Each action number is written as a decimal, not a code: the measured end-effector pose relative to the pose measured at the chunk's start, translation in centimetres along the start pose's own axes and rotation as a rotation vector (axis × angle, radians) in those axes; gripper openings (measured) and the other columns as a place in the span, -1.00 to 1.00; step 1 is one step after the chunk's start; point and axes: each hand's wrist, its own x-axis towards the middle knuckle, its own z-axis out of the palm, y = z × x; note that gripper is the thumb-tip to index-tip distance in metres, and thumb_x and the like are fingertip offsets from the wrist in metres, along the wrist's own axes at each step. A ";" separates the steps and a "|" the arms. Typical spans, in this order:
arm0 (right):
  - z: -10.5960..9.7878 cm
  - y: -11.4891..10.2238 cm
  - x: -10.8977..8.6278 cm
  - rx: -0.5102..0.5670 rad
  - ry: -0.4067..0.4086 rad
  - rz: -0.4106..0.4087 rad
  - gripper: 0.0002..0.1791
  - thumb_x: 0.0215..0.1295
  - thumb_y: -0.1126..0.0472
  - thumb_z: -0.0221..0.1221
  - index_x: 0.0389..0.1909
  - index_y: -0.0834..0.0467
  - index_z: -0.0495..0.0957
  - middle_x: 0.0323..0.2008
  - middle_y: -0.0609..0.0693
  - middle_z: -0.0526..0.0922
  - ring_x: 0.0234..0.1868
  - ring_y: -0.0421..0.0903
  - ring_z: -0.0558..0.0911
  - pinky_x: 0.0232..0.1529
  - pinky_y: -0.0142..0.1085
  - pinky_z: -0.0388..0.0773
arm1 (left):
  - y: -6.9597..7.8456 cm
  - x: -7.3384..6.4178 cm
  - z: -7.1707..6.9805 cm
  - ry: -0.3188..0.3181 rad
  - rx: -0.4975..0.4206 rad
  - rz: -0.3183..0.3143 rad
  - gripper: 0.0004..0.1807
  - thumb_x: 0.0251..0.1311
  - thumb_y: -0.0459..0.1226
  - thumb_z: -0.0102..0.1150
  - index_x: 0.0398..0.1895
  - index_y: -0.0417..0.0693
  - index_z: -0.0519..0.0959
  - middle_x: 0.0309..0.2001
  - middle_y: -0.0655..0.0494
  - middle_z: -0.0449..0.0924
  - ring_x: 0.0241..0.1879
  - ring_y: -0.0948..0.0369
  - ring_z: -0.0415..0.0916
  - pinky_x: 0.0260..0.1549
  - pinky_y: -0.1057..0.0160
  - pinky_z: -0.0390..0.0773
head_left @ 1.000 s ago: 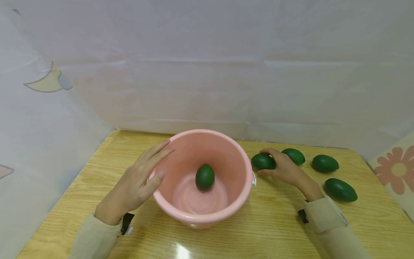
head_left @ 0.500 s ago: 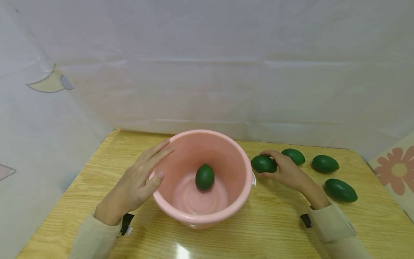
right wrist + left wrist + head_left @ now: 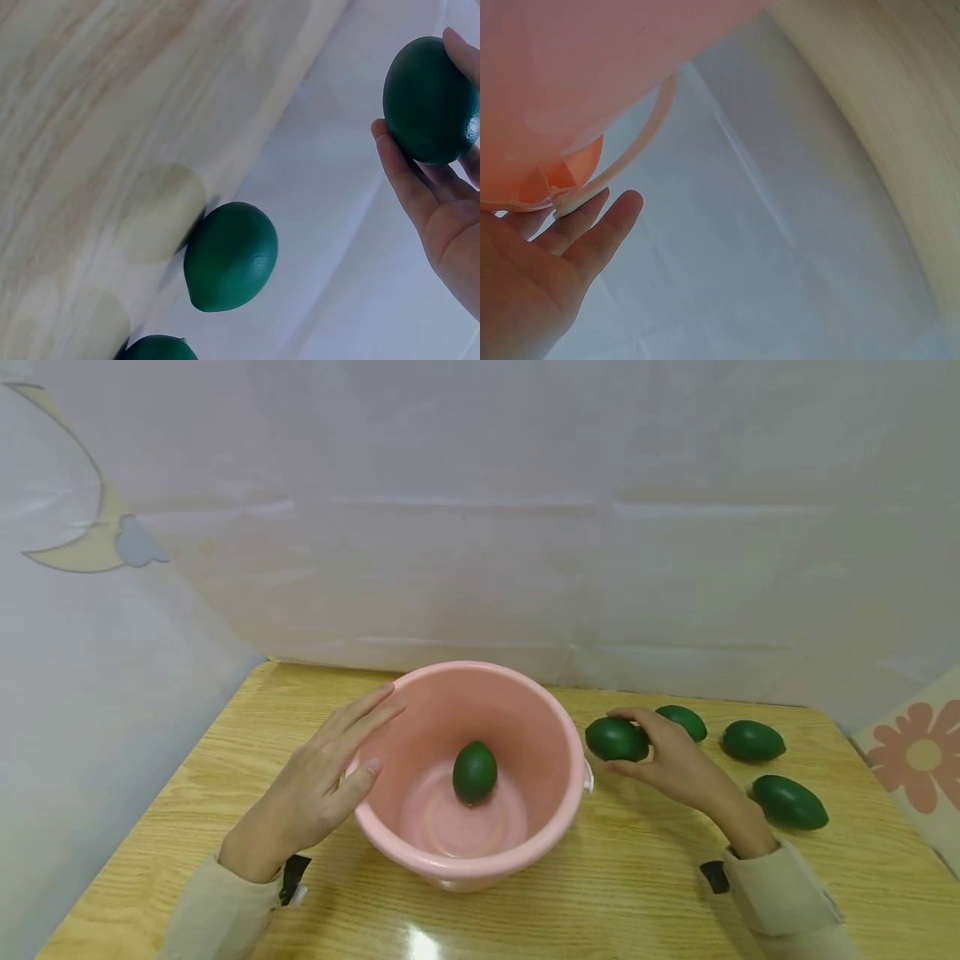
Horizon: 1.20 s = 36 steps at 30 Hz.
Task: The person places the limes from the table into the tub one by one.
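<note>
A pink bucket (image 3: pixel 558 831) stands on the table with one dark green lime (image 3: pixel 475 772) on its bottom. My left hand (image 3: pixel 311 793) rests on the left side of the rim, fingers fairly straight. In the left wrist view, those fingertips (image 3: pixel 622 214) lie by the pale handle (image 3: pixel 641 142) where it joins the bucket. Right of the bucket, my right hand (image 3: pixel 678 768) holds another lime (image 3: pixel 617 740) between thumb and fingers. The right wrist view shows this held lime (image 3: pixel 427 101) with its long side across the fingers and thumb.
Several more limes lie on the right of the wooden table (image 3: pixel 637 885): one lime (image 3: pixel 684 722) just behind my right hand, another lime (image 3: pixel 753 741) farther right, and a lime (image 3: pixel 790 802) nearer the front. A pale sheet (image 3: pixel 480 577) hangs along the back edge.
My right hand has shifted slightly right and nearer to me, and the lime between its fingers has moved a little right with it. The left hand and the bucket have stayed put.
</note>
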 end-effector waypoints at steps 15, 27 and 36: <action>-1.4 -2.6 -0.8 0.043 0.113 0.044 -0.19 -0.03 -0.08 0.31 0.25 0.10 0.26 0.18 0.13 0.39 0.03 0.07 0.51 -0.09 0.00 0.50 | 0.0 -0.1 -0.1 -0.010 -0.007 -0.018 -0.36 0.16 -0.25 -0.02 0.36 0.14 0.16 0.41 0.17 0.06 0.38 0.15 0.04 0.18 -0.11 0.25; -2.7 -5.4 -1.3 0.040 0.178 0.023 -0.20 -0.05 -0.06 0.33 0.25 0.04 0.28 0.12 0.07 0.44 -0.10 0.00 0.59 -0.19 -0.24 0.57 | -0.1 0.0 0.0 -0.005 0.000 -0.014 -0.37 0.17 -0.26 -0.04 0.37 0.14 0.16 0.41 0.18 0.06 0.38 0.17 0.04 0.18 -0.10 0.25; -3.1 -6.5 -1.5 0.049 0.218 -0.015 -0.21 -0.07 0.01 0.36 0.25 -0.03 0.29 0.09 0.03 0.47 -0.11 -0.04 0.61 -0.20 -0.55 0.49 | 0.0 0.0 0.0 -0.011 -0.013 -0.025 -0.37 0.18 -0.24 -0.05 0.37 0.16 0.15 0.41 0.21 0.03 0.39 0.18 0.01 0.21 -0.10 0.22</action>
